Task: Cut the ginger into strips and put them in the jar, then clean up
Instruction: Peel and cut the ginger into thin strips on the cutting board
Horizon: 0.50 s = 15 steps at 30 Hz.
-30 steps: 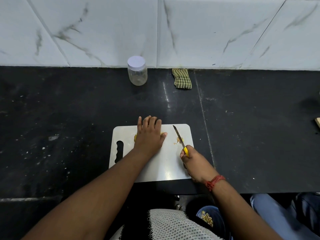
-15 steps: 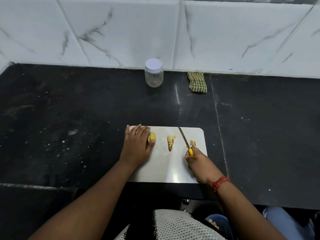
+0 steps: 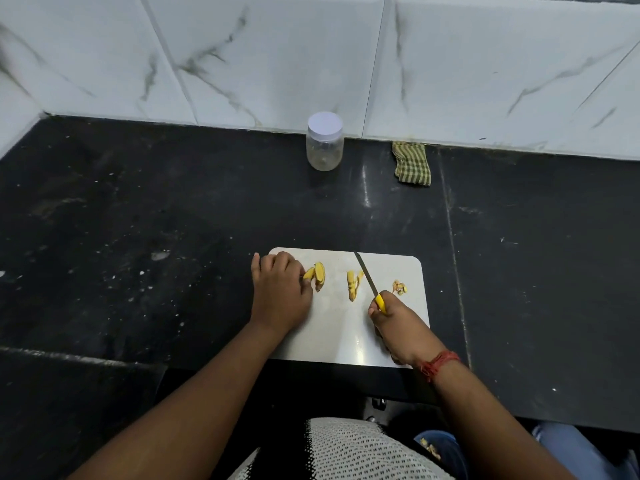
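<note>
Ginger [image 3: 319, 275] lies on the white cutting board [image 3: 349, 337], which I take as my landmark. The biggest piece sits at the board's far left corner, where my left hand [image 3: 280, 295] rests with curled fingers, fingertips touching it; whether I pinch it or only steady it, I cannot tell. A cut strip [image 3: 352, 285] lies mid-board, just left of the knife blade. A few small scraps [image 3: 399, 287] sit near the board's right edge. My right hand [image 3: 401, 329] wraps its grip round the yellow handle of the knife [image 3: 367, 279], the thin blade pointing away from me across the board. Well beyond the board, against the marble wall, the jar [image 3: 325, 142] stands upright on the black counter [image 3: 173, 237] with its white lid on. A checked cloth [image 3: 412, 163] lies folded to the jar's right.
</note>
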Motion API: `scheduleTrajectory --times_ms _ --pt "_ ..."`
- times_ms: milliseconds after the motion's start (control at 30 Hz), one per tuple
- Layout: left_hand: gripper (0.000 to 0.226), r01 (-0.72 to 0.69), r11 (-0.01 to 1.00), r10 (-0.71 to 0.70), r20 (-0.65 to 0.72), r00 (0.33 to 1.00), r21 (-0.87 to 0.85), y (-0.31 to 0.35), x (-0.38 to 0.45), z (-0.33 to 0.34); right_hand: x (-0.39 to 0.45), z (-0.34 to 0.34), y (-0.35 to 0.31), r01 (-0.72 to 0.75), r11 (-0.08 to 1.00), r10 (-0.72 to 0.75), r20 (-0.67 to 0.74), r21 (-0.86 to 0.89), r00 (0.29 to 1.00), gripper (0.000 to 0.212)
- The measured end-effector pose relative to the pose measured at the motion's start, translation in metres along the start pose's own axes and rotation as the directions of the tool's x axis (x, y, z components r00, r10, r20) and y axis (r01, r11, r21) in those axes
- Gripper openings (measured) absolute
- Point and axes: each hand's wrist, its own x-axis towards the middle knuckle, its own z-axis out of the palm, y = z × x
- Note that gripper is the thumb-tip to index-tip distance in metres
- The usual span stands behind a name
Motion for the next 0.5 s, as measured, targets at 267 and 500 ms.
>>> scheduleTrajectory --times_ms 267,500 --pt "0.016 -0.002 1.000 -0.001 -0.139 0.990 -0.021 0.008 -0.009 -0.003 -0.002 -0.007 0.000 -0.016 0.999 0.017 -0.026 0.031 1.000 0.014" --pt "0.021 -0.223 0.975 0.223 -0.019 0.975 0.001 0.027 -0.020 0.012 -0.003 -0.007 -0.002 -0.016 1.000 0.017 -0.023 0.021 1.000 0.013"
